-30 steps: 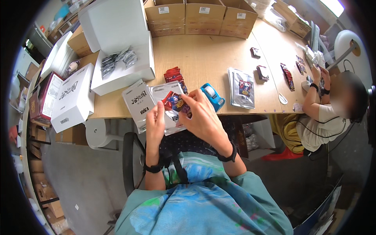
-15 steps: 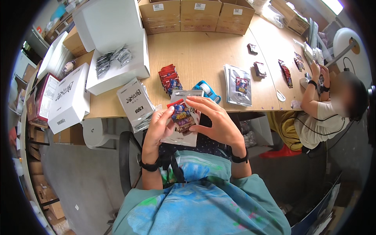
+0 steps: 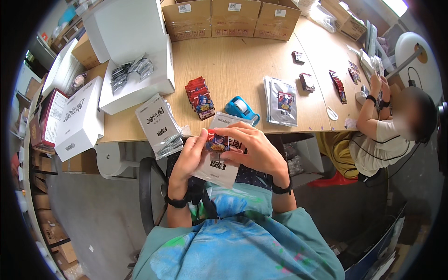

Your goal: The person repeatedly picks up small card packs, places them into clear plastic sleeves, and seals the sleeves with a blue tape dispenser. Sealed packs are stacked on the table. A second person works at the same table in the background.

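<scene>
- Beneath both hands, a silver-white pouch (image 3: 217,173) was seen, its long axis pointed away from the body, far end leaning right.
- Above it, a red foil packet (image 3: 218,142) was pinched at its left edge by the left hand (image 3: 190,155), thumb on top.
- The packet's right side was met by the half-curled right hand (image 3: 257,151); whether it gripped could not be told.
- Beyond, a blue tape dispenser (image 3: 241,110) was placed beside overlapped red packets (image 3: 199,98).
</scene>
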Available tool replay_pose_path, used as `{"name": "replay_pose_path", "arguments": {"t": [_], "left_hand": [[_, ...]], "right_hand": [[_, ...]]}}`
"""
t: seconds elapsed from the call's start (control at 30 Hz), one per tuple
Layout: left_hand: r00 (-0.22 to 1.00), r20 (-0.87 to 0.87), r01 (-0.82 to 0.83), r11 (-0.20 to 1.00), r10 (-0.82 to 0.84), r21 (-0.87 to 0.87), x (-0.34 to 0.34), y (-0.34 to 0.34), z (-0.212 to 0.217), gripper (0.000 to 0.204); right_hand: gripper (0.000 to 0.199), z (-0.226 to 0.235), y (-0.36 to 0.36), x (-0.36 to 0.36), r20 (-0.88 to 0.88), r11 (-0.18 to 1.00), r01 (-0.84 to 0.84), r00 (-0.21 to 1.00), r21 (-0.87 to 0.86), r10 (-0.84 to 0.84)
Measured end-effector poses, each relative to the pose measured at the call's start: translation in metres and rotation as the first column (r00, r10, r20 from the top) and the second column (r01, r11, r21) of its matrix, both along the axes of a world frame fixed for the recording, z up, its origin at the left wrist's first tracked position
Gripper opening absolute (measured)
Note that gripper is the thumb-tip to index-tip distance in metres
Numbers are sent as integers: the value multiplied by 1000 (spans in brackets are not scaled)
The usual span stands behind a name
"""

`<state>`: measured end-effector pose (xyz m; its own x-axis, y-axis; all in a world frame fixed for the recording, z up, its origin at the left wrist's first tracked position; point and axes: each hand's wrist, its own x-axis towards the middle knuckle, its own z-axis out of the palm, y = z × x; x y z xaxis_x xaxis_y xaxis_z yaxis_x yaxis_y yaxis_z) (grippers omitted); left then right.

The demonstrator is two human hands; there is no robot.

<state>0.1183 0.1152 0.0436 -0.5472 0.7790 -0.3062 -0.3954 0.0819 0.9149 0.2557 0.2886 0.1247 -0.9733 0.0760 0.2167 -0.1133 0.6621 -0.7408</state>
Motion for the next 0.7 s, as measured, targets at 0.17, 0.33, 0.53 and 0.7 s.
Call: {"name": "replay_pose_path", "arguments": {"t": [0.17, 0.33, 0.53, 0.7], "left_hand": [[973, -227, 12, 994, -36, -109, 1, -3, 15, 68], [960, -275, 14, 992, -48, -122, 1, -3, 14, 69], [913, -405, 1, 994, -46, -112, 10, -2, 37, 67], [923, -381, -60, 998, 53, -6, 10, -1, 22, 46]], "right_hand": [[37, -8, -3, 1, 45, 974, 185, 983, -127, -181], [31, -16, -11, -4, -149, 966, 234, 957, -107, -248], [17, -22, -9, -10, -306, 961, 275, 919, 40, -250], [7, -23, -14, -13, -355, 926, 377, 868, 14, -348]]}}
